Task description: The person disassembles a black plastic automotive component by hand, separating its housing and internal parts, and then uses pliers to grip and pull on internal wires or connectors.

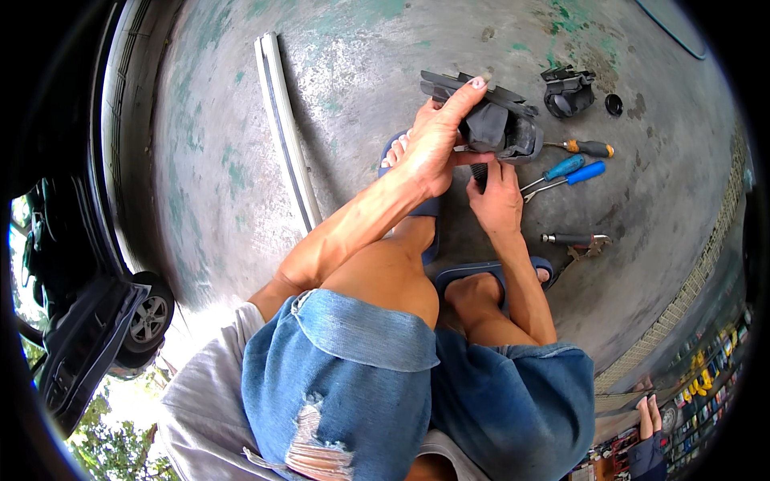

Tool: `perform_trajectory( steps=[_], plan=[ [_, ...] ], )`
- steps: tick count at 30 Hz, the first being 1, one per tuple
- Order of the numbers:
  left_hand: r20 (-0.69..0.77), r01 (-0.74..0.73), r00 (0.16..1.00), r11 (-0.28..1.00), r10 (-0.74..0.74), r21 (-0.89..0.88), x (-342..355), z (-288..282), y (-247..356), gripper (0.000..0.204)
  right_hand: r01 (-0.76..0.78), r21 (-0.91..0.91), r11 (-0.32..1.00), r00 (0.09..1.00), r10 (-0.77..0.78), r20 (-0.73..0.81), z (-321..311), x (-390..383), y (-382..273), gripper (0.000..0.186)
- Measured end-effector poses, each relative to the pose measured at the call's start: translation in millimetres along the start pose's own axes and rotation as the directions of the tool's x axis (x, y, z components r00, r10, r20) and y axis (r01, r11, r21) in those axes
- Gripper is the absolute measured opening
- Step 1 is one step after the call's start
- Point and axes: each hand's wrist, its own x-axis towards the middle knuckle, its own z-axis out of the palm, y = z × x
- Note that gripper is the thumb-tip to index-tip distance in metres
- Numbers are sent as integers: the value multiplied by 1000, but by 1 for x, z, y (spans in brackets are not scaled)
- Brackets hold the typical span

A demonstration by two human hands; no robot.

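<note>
Left fingers (465,100) wrap a black housing (487,128); right fingers (508,176), nearly closed, pinch a ribbed piece (479,172); work seems partway, another black part (569,94) loose, far right.

Workshop: screwdrivers (586,173), stained concrete floor (216,152), car (87,341)

Floor (208,152): grey, worn, green patches, dark stains toward upper right. Long pale rail (269,88) lies on it, left of centre, dark line along its length. Thin curved line (678,38), hose or cable unclear, at upper right edge. Patterned strip (667,325) down right side. Lower left: dark car (84,349), spoked wheel (149,319); green foliage (112,449) below. Lower right: racked goods (702,381), some yellow, details too small; another person (646,457), bare legs, dark clothing.
</note>
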Motion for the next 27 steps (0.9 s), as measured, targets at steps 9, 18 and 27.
perform_trajectory(
  steps=[9, 18, 27],
  plan=[
    [-24, -8, 1000, 999, 7, -36, 4, -2, -4, 59, -493, 695, 523, 861, 405, 306, -21, 1, 13, 25],
    [-38, -31, 999, 999, 32, 21, 4, -2, -5, 47, -402, 915, -24, 795, 487, 362, -77, 1, 10, 28],
    [138, -98, 984, 986, 117, -139, 6, -4, -8, 40, -149, 975, 168, 910, 408, 69, -135, 3, 5, 32]
  ],
)
